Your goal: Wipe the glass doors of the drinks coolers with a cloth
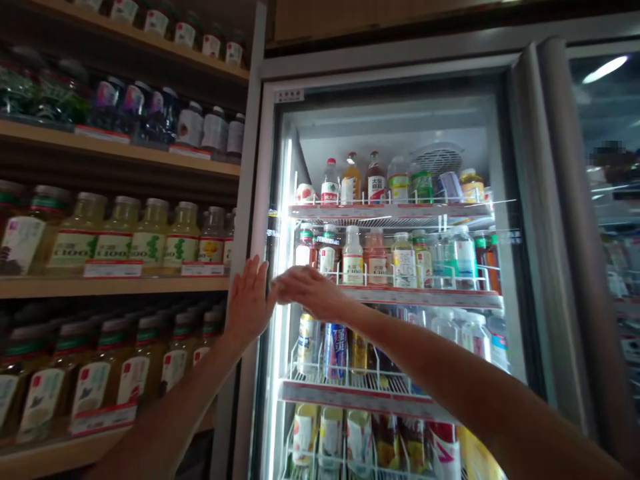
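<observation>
My left hand (pixel 249 301) is raised with its fingers stretched upward, in front of the grey frame post (pixel 250 167) beside a glass-door drinks fridge (pixel 400 100). My right hand (pixel 309 288) reaches across from the right, fingers pointing left and slightly bent. Its fingertips are next to my left thumb, in front of the door's left edge; whether they touch it I cannot tell. No object shows in either hand. Behind the glass, bottles (pixel 353 257) and cans (pixel 335 350) stand on wire shelves, partly hidden by my right forearm.
Wooden shelves (pixel 115 285) on the left carry rows of juice bottles (pixel 153 230) and dark bottles (pixel 135 100), with price tags along the edges. A thick vertical metal bar (pixel 560 200) runs down the right side. Another glass door (pixel 605 267) beyond it shows reflections.
</observation>
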`<action>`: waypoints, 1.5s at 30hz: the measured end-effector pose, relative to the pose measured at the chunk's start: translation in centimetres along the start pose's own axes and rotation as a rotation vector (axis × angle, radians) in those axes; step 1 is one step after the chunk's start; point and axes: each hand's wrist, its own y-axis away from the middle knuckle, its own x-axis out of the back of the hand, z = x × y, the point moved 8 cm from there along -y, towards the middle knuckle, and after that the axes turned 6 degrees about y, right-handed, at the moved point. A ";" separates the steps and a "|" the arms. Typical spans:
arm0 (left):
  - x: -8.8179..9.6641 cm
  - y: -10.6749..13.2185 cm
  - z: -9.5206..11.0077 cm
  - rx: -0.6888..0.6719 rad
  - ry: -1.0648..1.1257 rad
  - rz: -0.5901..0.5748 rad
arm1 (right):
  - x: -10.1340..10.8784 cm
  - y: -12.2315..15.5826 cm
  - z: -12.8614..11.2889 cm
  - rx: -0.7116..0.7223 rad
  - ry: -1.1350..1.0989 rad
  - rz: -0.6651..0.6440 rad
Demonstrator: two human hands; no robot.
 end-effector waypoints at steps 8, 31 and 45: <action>-2.3 0.1 4.4 -0.042 0.098 -0.016 | 4.7 9.2 10.0 -0.578 0.172 0.045; -7.3 5.3 19.2 -0.354 0.220 -0.009 | 5.5 26.5 5.3 -0.460 0.182 -0.090; -9.1 12.0 22.0 -0.384 0.222 -0.137 | 4.2 34.1 -2.7 -0.446 0.104 -0.129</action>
